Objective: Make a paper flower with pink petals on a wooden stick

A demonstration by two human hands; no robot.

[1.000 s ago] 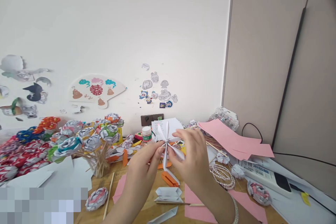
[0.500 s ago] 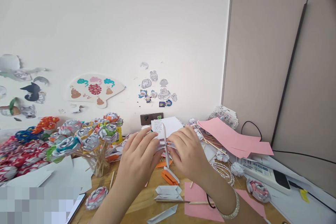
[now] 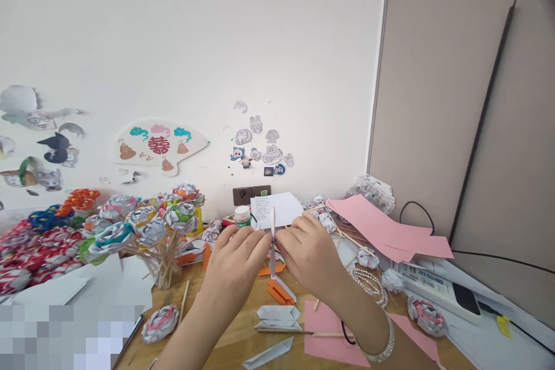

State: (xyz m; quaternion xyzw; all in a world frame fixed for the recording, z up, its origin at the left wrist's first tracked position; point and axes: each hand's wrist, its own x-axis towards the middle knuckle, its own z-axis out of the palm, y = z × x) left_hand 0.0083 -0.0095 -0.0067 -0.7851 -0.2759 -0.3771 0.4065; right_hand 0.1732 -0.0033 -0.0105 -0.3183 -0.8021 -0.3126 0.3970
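Observation:
Between my two hands, above the middle of the table, is a folded white paper piece (image 3: 273,263) that stands nearly upright and edge-on to me. My left hand (image 3: 238,260) pinches it from the left with curled fingers. From the other side my right hand (image 3: 309,251) grips it, thumb and fingers meeting close to its centre. The fingers cover much of the paper's middle. Just below lie an orange folded paper (image 3: 280,293) and a white folded paper (image 3: 278,318), with a flat white folded strip (image 3: 267,354) nearer me.
Paper flowers on sticks (image 3: 151,234) stand at the left. A loose paper rose (image 3: 160,324) lies near my left forearm. Pink paper sheets (image 3: 385,228), a bead string (image 3: 368,286) and a white power strip (image 3: 433,289) are on the right. A white-capped bottle (image 3: 243,215) stands behind.
The fingers of my left hand have drawn in lower and closer to the paper's centre, showing the bottle behind. The paper has turned more edge-on. My right hand has barely moved.

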